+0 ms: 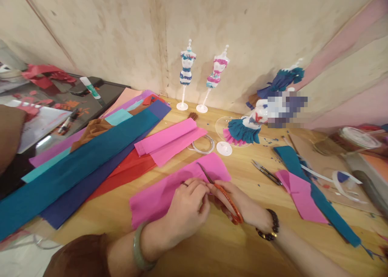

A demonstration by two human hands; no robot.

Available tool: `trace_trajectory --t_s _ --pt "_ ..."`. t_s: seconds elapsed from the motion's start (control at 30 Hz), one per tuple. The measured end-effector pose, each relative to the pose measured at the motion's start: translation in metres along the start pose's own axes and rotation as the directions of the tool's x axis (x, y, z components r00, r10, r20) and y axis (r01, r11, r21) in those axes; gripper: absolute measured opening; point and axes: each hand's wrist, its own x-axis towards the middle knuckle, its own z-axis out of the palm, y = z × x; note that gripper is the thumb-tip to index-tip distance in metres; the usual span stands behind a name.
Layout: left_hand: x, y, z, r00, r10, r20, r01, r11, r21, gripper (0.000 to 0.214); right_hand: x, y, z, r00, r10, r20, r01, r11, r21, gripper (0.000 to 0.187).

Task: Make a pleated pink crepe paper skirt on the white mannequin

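Note:
A sheet of pink crepe paper (pixel 157 194) lies across the wooden table in front of me. My left hand (pixel 188 204) has its fingers closed on the sheet's near edge. In my right hand (pixel 242 198) is a pair of scissors (pixel 226 196) with orange handles. Their dark blades point up and left over the pink sheet, just beyond my left fingertips. How far the blades are apart is hard to make out. Some of my right fingers are hidden beneath the handles.
Crepe strips in teal (pixel 91 155), blue, red and other colours lie at left. Behind stand two small mannequins (pixel 188 62) and a tilted form with a teal ruffled skirt (pixel 244 131). Thread snips (pixel 266 172) and a teal strip (pixel 327 206) lie at right. A glue stick (pixel 90 87) stands far left.

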Motion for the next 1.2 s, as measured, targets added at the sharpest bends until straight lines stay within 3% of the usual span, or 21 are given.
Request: trace_trajectory --t_s 0.63,0.93,1.2 --pt "-0.001 -0.001 0.002 0.996 -0.051 0.071 0.051 0.999 0.007 0.023 0.009 0.011 0.000 1.000 -0.001 -0.002 0.000 0.999 -0.054 0.057" --pt "-0.002 0.000 0.000 0.996 -0.080 0.039 0.080 0.997 0.010 0.021 0.006 0.005 -0.007 0.985 0.002 0.172 -0.018 0.996 0.090 0.058" --pt "-0.003 0.002 -0.001 0.996 -0.078 0.036 0.078 0.997 0.005 0.017 0.013 0.001 -0.013 0.972 -0.054 0.228 0.059 0.998 -0.013 0.054"
